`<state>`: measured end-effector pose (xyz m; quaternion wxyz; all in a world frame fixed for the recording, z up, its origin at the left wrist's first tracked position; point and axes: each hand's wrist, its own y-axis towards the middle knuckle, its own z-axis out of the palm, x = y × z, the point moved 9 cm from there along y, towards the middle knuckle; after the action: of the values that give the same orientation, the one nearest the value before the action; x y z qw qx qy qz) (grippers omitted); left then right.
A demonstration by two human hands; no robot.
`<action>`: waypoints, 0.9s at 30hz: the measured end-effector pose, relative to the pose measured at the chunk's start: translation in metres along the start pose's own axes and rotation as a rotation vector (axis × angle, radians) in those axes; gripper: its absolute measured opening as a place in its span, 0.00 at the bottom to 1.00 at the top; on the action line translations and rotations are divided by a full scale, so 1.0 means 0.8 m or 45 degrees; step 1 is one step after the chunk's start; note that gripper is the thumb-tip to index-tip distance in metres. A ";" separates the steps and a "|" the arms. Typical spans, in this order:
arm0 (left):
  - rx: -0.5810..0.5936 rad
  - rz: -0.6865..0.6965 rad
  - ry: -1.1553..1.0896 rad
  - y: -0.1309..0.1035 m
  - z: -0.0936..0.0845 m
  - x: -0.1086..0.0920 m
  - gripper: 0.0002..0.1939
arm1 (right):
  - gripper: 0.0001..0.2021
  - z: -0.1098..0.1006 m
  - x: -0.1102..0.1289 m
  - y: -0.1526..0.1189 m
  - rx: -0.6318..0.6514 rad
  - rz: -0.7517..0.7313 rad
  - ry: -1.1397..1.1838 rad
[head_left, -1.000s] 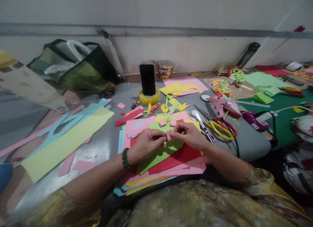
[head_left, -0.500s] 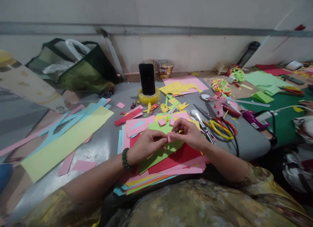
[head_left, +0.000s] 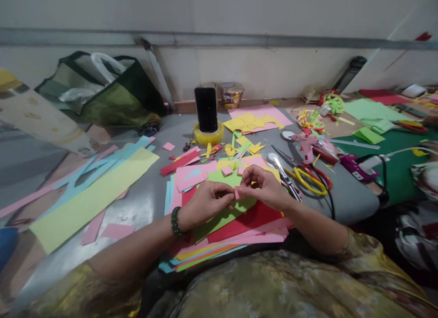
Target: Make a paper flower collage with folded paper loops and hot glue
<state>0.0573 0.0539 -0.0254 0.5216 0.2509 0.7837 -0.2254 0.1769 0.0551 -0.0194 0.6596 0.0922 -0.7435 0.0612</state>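
Between my hands is a small piece of pink paper. My left hand pinches its left side between thumb and finger. On the right side, my right hand has its thumb and fingertips closed on the same piece. Both hands are just above a stack of coloured paper, where a green sheet lies over a red sheet. Two more small pink squares, one of them a pink square, lie just beyond my fingers. The fingertips partly hide the held piece.
Scissors with yellow handles and a pink glue gun lie right of the stack. A phone stands in a yellow tape roll behind. Long paper strips spread at left, near a green bag.
My hands and the pink piece stay almost in place. The whole view has shifted very slightly.
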 end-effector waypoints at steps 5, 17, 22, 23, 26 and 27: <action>-0.015 -0.039 0.037 -0.002 -0.002 -0.005 0.10 | 0.20 -0.003 0.002 -0.001 -0.020 -0.015 0.011; -0.007 -0.213 1.154 -0.002 -0.108 -0.002 0.18 | 0.24 -0.059 0.010 0.033 -0.171 -0.011 -0.125; 0.008 -0.388 1.339 0.001 -0.121 0.019 0.20 | 0.13 -0.026 -0.007 0.045 -0.023 0.031 -0.455; -0.002 -0.401 1.328 0.002 -0.124 0.022 0.17 | 0.11 -0.023 -0.008 0.046 -0.010 0.027 -0.527; -0.007 -0.405 1.278 0.004 -0.126 0.024 0.10 | 0.08 -0.026 0.000 0.046 -0.062 -0.055 -0.676; -0.005 -0.410 1.262 0.003 -0.127 0.024 0.09 | 0.08 -0.030 0.007 0.045 -0.106 -0.107 -0.694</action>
<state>-0.0186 0.1212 -0.0076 0.0472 0.2029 0.9656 -0.1554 0.1916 0.0952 -0.0100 0.4403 0.1088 -0.8909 -0.0239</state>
